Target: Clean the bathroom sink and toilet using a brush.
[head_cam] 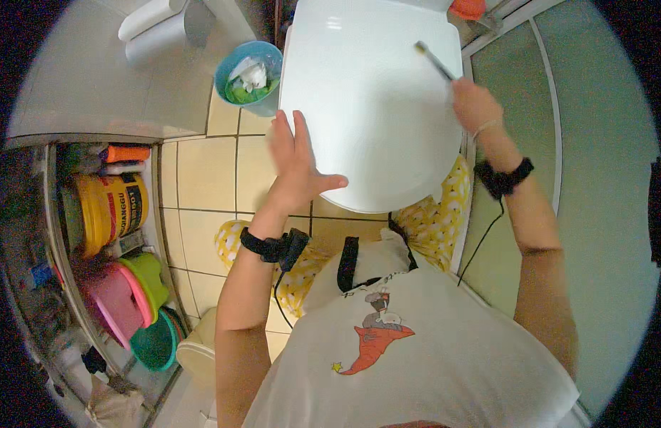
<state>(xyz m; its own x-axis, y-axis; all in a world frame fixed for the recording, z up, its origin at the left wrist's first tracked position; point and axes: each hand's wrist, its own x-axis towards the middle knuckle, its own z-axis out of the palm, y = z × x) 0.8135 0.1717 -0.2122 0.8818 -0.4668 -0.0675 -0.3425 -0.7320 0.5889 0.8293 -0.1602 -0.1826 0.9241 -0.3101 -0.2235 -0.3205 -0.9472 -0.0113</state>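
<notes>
A white toilet lid (373, 117) lies closed in front of me, seen from above. My left hand (301, 166) rests at the lid's left edge with its fingers apart, holding nothing. On the right side my right hand (477, 104) grips the handle of a thin brush (436, 61) with a dark handle and a pale yellowish tip. The brush points up and left over the lid; whether its tip touches the surface, I cannot tell. A wristband with a cable sits on each forearm.
Left of the lid stands a blue waste bin (249, 75) holding white paper and a green bag. Farther left, a shelf (159, 214) bears a yellow bucket (113, 211) and pink, green and teal basins (155, 339). A glass panel (515, 128) runs along the right.
</notes>
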